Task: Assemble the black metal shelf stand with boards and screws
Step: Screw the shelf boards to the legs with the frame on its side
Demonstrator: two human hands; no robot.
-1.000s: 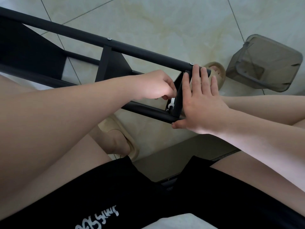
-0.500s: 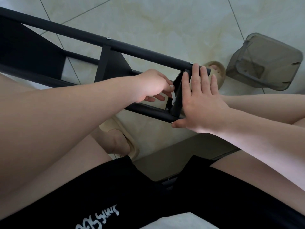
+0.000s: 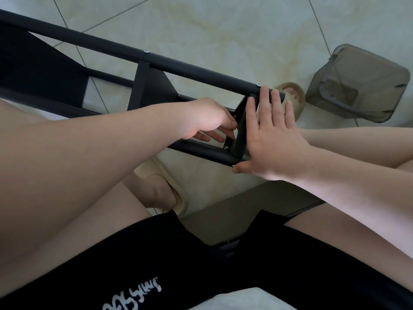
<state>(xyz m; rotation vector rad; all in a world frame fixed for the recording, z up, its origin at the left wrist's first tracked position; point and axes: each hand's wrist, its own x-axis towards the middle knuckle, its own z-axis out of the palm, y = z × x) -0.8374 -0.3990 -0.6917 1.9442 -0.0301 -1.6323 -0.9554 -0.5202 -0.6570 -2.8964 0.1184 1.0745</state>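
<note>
Two hands are meeting at centre frame: the right hand (image 3: 274, 139) is pressing its grip, spread flat, against the end board (image 3: 239, 134) of the black metal shelf stand (image 3: 111, 44), which is lying diagonally from upper left to centre over the tiled floor (image 3: 201, 23). The left hand (image 3: 210, 118) is reaching the board's inner face; its grip, I cannot tell.

One wide-angle camera, worn on the head, looks steeply down over the person's lap (image 3: 201, 265) — close on the left hand (image 3: 207, 117) and right hand (image 3: 272, 139) at the black frame (image 3: 192, 68). Tiled floor (image 3: 223, 30) fills the top.
</note>
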